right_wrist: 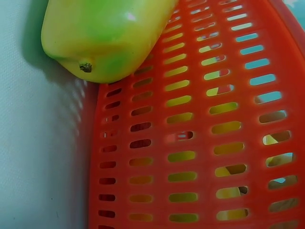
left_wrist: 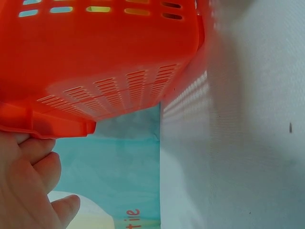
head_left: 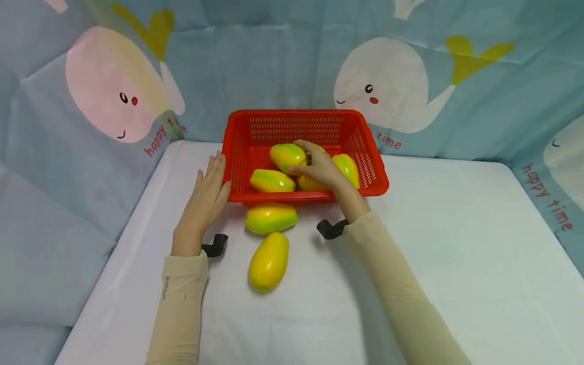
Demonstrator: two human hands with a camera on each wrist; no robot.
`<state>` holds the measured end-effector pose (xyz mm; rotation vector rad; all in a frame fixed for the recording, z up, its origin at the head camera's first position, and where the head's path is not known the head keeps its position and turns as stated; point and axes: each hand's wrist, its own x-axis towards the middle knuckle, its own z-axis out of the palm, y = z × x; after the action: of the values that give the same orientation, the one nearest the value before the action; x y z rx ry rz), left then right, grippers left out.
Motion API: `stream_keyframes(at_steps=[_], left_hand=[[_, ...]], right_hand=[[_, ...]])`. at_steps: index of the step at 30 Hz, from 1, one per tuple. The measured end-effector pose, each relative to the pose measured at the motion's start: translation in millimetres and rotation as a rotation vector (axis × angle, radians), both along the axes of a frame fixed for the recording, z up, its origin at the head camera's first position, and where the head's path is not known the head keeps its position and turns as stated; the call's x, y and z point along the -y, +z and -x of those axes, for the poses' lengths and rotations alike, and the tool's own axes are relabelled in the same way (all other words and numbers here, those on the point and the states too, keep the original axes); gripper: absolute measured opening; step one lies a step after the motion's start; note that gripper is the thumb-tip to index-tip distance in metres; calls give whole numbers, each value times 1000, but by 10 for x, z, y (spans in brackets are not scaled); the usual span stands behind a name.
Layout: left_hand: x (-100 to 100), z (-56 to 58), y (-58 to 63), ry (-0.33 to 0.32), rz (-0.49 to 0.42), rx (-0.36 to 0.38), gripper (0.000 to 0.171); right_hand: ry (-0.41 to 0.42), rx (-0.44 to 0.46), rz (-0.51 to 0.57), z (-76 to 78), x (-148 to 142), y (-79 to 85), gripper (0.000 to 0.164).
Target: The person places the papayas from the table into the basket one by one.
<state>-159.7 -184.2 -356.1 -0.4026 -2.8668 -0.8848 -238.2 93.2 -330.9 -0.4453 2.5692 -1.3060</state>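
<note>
A red plastic basket (head_left: 301,197) with slotted walls holds several yellow-green papayas. My right hand (head_left: 321,167) reaches over its front rim, thumb and fingers around one papaya (head_left: 285,156) lying on top of the others. That hand does not show in the right wrist view. With fingers extended, my left hand (head_left: 207,195) rests against the basket's left side; the left wrist view shows its fingers (left_wrist: 47,167) at the underside of the rim. Outside the basket, a papaya (head_left: 271,219) lies sideways by the front wall, and a yellower papaya (head_left: 269,262) lies nearer to me.
The basket stands on a white-covered table (head_left: 456,243), near its back edge. Behind hangs a blue cloth (head_left: 269,66) printed with whales. A black wrist-mounted part (head_left: 330,229) juts out beside the right wrist, and a similar part (head_left: 216,246) beside the left.
</note>
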Motion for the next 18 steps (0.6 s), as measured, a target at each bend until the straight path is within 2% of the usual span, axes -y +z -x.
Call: stream_keyframes(at_steps=[9, 18], left_hand=[[-26, 6, 20, 5, 1, 7, 62], [-16, 15, 19, 16, 13, 23, 62]], right_hand=[[-12, -2, -6, -1, -18, -2, 71], [-7, -2, 37, 10, 7, -12, 72]])
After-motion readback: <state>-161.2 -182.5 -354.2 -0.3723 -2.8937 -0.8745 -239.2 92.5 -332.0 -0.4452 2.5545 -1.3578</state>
